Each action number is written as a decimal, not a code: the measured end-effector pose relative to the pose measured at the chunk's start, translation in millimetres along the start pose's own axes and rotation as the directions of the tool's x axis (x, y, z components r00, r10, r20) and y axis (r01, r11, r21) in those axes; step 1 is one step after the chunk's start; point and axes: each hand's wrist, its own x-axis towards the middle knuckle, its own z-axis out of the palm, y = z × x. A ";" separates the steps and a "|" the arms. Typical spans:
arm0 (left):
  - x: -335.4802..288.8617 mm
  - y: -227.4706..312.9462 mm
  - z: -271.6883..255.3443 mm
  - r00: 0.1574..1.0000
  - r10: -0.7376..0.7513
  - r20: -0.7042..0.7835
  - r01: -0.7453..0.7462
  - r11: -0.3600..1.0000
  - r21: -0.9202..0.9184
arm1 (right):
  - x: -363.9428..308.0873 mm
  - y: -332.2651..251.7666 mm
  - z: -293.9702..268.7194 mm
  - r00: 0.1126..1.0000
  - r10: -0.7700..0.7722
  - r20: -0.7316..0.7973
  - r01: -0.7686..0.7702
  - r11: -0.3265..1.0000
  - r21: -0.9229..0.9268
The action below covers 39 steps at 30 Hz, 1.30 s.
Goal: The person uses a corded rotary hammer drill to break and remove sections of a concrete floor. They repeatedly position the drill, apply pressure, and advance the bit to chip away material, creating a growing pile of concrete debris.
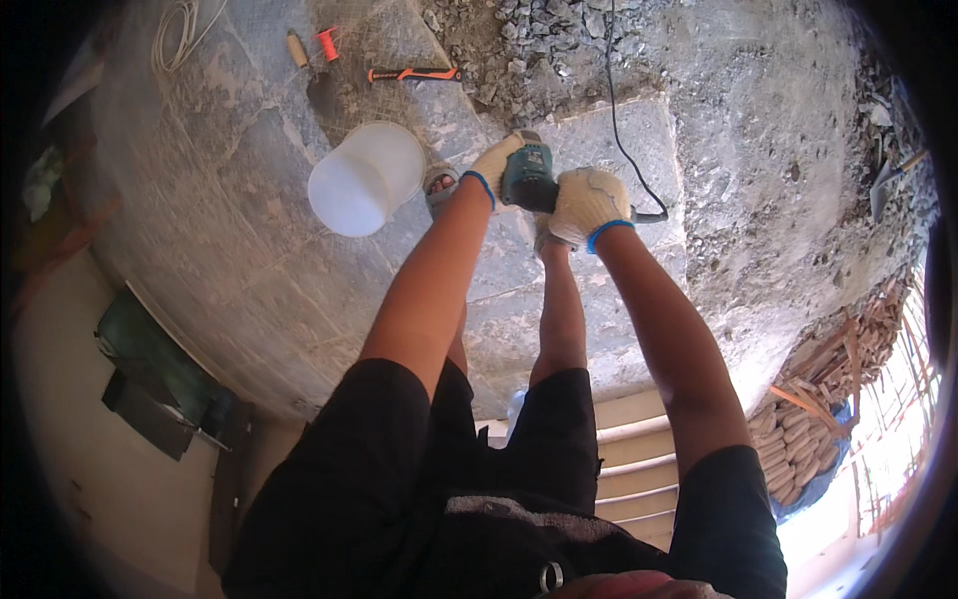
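Note:
Both my hands wear cream knitted work gloves with blue cuffs. A teal and black corded hammer drill [528,178] is held between them over the stone floor, close to my feet. My left hand [493,164] is wrapped round the drill's left side. On its other end, near the black power cord [639,178], my right hand [591,204] is closed round the handle. The drill's bit is hidden from sight. Left of my left foot [439,186] lies a white bucket [349,195], tipped on its side.
Broken stone rubble [559,45] spreads ahead and to the right. An orange and black hammer [414,75], a red string spool [326,43], a wooden-handled trowel [297,48] and coiled cable [180,40] lie ahead left. Stacked sacks [793,444] are behind right, beside light steps [639,474].

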 end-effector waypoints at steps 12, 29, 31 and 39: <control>-42.4 -50.1 -34.5 0.972 0.184 -0.146 -0.158 0.972 0.176 | -64.8 -33.7 65.9 0.950 0.073 -0.304 0.000 0.972 0.235; -88.5 -32.3 -29.3 0.969 0.221 -0.109 -0.226 0.973 -0.039 | -62.3 -53.5 45.0 0.951 -0.023 -0.308 0.079 0.982 0.170; -84.1 -29.4 -30.9 0.966 0.242 -0.088 -0.247 0.968 -0.052 | -54.9 -54.2 41.0 0.960 -0.017 -0.280 0.058 0.988 0.140; -65.6 -17.7 -82.1 0.984 0.176 -0.042 -0.178 0.983 -0.038 | -46.5 -89.3 38.2 0.979 0.013 -0.204 0.005 0.996 0.088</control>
